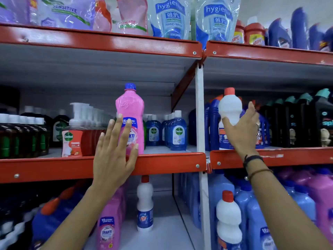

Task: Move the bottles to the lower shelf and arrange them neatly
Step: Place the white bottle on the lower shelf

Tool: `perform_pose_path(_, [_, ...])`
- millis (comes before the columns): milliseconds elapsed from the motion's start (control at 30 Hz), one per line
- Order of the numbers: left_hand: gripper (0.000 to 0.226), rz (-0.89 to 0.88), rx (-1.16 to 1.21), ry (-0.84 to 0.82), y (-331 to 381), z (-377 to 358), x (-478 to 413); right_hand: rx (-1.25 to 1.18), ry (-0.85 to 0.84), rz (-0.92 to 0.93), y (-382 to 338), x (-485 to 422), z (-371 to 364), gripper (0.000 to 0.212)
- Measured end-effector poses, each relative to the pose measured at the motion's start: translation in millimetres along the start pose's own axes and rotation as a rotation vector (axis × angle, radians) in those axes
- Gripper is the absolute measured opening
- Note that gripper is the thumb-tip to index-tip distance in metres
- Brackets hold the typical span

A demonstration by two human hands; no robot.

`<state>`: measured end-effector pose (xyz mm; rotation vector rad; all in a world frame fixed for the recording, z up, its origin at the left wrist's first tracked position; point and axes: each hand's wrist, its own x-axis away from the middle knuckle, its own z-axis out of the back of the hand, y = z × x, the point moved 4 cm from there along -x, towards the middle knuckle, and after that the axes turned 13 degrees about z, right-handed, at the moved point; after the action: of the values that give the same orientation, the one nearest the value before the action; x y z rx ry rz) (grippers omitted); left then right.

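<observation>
A tall pink bottle (130,105) with a blue cap stands at the front edge of the middle shelf (171,162). My left hand (113,156) is spread flat against its front, with the fingers apart and not closed around it. In the right bay a white bottle (229,105) with a red cap stands on the same shelf level. My right hand (243,130) wraps its body, thumb on the left and fingers on the right. On the lower shelf (162,231) stand a small white bottle (145,201), pink bottles (108,222) and another white bottle (228,219).
Dettol pump bottles (72,139) and blue Dettol bottles (177,130) flank the pink bottle. A white upright post (200,109) divides the two bays. Dark and blue cleaner bottles (297,121) fill the right bay. Hand-wash pouches (169,17) sit on the top shelf. Blue jugs (252,213) crowd the lower right.
</observation>
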<state>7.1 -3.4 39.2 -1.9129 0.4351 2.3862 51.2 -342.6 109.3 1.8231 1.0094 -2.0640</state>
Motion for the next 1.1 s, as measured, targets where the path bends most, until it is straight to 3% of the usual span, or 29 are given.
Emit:
perform_pose_path(67, [0.066,0.024,-0.031,-0.004,-2,-2,0,-0.104,-0.1,-0.109,9,-6,-5,0.087])
perform_pose_path(133, [0.064,0.023,-0.094,-0.008,-9,-8,4,-0.147,-0.178,-0.158,18,-13,-10,0.077])
perform_pose_path(233, [0.06,0.008,-0.14,0.013,-9,-10,4,-0.156,-0.184,-0.176,23,-20,-11,0.066])
perform_pose_path(333, [0.06,0.0,-0.159,0.026,-11,-10,4,-0.034,-0.194,-0.174,18,-29,1,0.069])
perform_pose_path(433, [0.059,-0.012,-0.157,0.033,-10,-10,5,-0.024,-0.121,-0.199,12,-29,18,0.075])
perform_pose_path(567, [0.059,-0.045,-0.169,0.04,-14,-9,9,-0.219,0.098,-0.263,3,-10,39,0.074])
perform_pose_path(700, [0.058,-0.054,-0.164,0.027,-16,-8,11,-0.386,0.293,-0.208,-18,6,59,0.074])
perform_pose_path(967, [0.054,-0.084,-0.161,0.046,-18,-4,14,-0.779,0.265,-0.135,-55,79,49,0.067])
perform_pose_path(1100, [0.053,-0.115,-0.171,0.04,-30,-3,16,-0.767,0.203,-0.158,-65,136,20,0.062])
